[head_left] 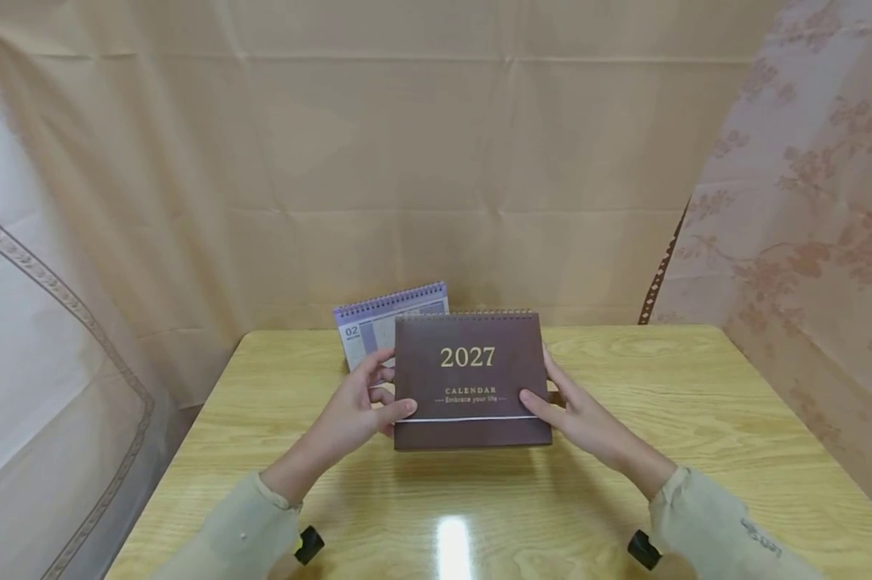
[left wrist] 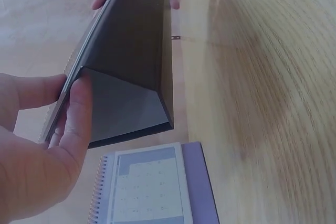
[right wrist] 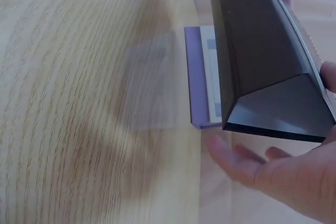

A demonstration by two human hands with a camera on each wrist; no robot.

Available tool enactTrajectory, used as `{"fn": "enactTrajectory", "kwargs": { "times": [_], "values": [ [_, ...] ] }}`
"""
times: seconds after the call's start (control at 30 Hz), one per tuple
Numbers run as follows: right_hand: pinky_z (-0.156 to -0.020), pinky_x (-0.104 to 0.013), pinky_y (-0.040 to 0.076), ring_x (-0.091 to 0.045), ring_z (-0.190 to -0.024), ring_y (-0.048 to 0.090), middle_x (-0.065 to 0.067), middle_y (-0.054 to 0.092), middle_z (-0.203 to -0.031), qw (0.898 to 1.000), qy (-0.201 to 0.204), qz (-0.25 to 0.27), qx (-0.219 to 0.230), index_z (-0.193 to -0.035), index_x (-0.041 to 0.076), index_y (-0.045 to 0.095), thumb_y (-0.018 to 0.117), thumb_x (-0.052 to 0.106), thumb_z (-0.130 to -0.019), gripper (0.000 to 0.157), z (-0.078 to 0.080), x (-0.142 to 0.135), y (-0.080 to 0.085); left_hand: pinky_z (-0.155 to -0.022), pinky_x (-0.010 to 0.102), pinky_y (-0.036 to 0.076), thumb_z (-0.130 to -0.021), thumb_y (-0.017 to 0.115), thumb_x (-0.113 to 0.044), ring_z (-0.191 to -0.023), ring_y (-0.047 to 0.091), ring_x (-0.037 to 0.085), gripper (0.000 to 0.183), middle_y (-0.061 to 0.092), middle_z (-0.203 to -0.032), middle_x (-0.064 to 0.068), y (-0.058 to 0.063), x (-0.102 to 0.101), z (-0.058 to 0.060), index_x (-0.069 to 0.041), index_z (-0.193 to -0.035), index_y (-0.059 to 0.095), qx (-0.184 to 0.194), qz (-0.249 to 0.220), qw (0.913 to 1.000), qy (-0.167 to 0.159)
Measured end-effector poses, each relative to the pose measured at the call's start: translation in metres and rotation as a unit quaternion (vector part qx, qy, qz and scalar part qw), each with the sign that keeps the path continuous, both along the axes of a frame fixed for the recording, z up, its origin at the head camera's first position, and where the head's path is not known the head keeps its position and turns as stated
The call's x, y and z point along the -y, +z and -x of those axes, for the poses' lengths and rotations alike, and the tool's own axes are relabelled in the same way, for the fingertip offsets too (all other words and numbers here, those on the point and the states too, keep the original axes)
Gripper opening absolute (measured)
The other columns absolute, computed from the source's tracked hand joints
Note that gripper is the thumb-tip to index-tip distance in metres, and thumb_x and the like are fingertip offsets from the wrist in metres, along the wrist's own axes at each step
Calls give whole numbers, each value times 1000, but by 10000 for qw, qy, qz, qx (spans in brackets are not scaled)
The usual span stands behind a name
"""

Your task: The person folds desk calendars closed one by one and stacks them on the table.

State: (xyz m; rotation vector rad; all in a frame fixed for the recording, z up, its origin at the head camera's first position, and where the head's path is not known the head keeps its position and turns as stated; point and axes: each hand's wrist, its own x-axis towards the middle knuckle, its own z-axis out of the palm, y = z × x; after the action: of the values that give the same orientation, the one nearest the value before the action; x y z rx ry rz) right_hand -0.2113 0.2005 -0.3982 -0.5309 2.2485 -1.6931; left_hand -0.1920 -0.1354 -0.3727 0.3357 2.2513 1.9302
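Note:
A dark brown desk calendar (head_left: 472, 379), marked 2027 in gold, is held up off the table between both hands, its cover facing me. On its left edge the left hand (head_left: 359, 403) grips it, thumb on the front and fingers behind. At the right edge the right hand (head_left: 581, 415) holds it with the thumb on the cover; some of its fingers stretch out beside the stand in the right wrist view. The calendar's folded stand base (left wrist: 128, 106) shows from the side in the left wrist view. Behind it stands a purple spiral desk calendar (head_left: 367, 330), partly hidden.
Both calendars are over a light wood-grain table (head_left: 262, 403). A beige cloth (head_left: 407, 161) hangs behind the table's far edge. Patterned curtains (head_left: 806, 201) close in the right side, and a white curtain (head_left: 37, 322) hangs at the left.

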Motion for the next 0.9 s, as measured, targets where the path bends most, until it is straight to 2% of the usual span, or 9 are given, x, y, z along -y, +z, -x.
{"fn": "enactTrajectory", "kwargs": {
  "times": [0.17, 0.3, 0.37, 0.47, 0.57, 0.67, 0.8, 0.9],
  "values": [
    [-88, -43, 55, -43, -127, 48, -18, 19, -162, 9994, 146, 202, 223, -154, 61, -3, 58, 29, -105, 84, -1, 0, 3, -60, 41, 60, -89, 75, 0, -82, 63, 22, 86, 55, -125, 20, 0, -4, -1, -2, -159, 25, 17, 128, 9999, -24],
    [-89, -43, 55, -44, -130, 46, -15, 11, -166, 9992, 219, 243, 226, -153, 62, -7, 59, 28, -105, 88, 0, 1, 3, -64, 46, 60, -91, 75, -3, -86, 61, 24, 87, 50, -120, 17, -2, -6, -1, -6, -161, 23, 62, 306, 9995, -46],
    [-90, -43, 54, -42, -131, 47, -12, 7, -167, 9990, 239, 277, 248, -152, 63, -8, 59, 28, -104, 90, 0, 2, 2, -66, 47, 60, -91, 75, -5, -91, 59, 27, 86, 51, -118, 16, -3, -6, 0, -10, -161, 25, -116, 466, 9988, -95],
    [-91, -44, 54, -40, -128, 52, -15, 13, -165, 9980, 298, 399, 379, -151, 64, -10, 59, 26, -105, 91, 1, 3, 1, -81, 48, 58, -92, 76, -13, -107, 51, 29, 90, 47, -125, 15, -5, -6, 0, -17, -163, 21, -542, 888, 9946, -59],
    [-93, -44, 54, -37, -124, 56, -18, 19, -162, 9970, 301, 499, 504, -149, 66, -11, 57, 26, -105, 90, 0, 4, 2, -101, 55, 46, -92, 78, -24, -128, 37, 32, 99, 31, -142, 15, -7, -6, -2, -29, -164, 10, -813, 1170, 9898, -16],
    [-94, -45, 53, -37, -122, 59, -17, 16, -163, 9952, 301, 663, 651, -148, 67, -11, 56, 26, -106, 89, 0, 5, 4, -107, 63, 38, -90, 79, -28, -142, 22, 32, 108, 11, -155, 12, -9, -6, -5, -42, -161, -2, -743, 987, 9921, -214],
    [-93, -46, 54, -37, -121, 59, -14, 12, -164, 9937, 307, 760, 767, -148, 69, -9, 55, 26, -106, 88, 0, 7, 5, -115, 59, 27, -92, 77, -21, -149, 9, 27, 117, -3, -165, 5, -14, -7, -4, -44, -158, -16, -829, 547, 9928, -666],
    [-92, -46, 54, -36, -120, 60, -19, 19, -161, 9938, 311, 752, 763, -148, 68, -9, 56, 26, -106, 89, 0, 10, 5, -120, 55, 12, -93, 76, -18, -151, 6, 21, 119, -9, -167, -5, -16, -7, -3, -43, -156, -22, -860, 343, 9925, -798]
  ]
}}
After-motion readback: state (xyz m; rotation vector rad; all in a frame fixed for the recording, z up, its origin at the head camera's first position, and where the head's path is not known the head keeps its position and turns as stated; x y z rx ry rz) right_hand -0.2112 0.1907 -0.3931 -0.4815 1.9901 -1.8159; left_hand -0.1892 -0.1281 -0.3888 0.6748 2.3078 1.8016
